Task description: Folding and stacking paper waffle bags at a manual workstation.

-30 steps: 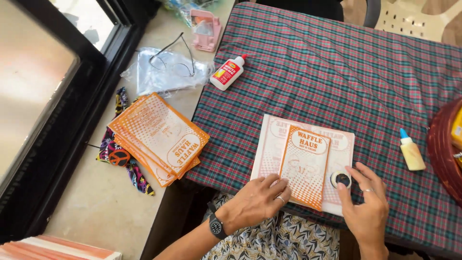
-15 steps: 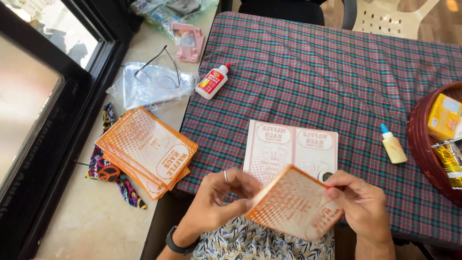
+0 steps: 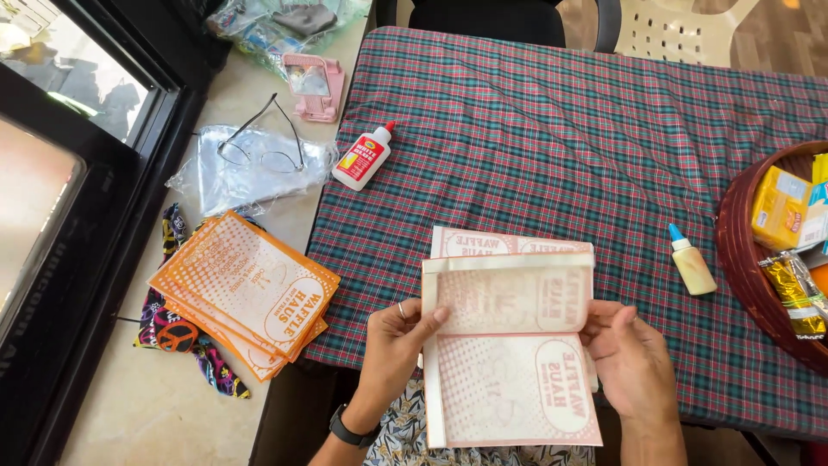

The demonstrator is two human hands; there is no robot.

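The left hand [image 3: 392, 345] and right hand [image 3: 634, 362] are closed on the side edges of a thin, creased, orange-printed paper sheet [image 3: 509, 354], held flat over plaid cloth [image 3: 535, 147] at lower centre.

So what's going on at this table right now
A person's left hand and right hand hold a pale orange printed paper sheet open by its side edges, above another sheet lying on the plaid tablecloth. A glue bottle lies nearby, and a stack of finished orange paper bags sits on the counter.
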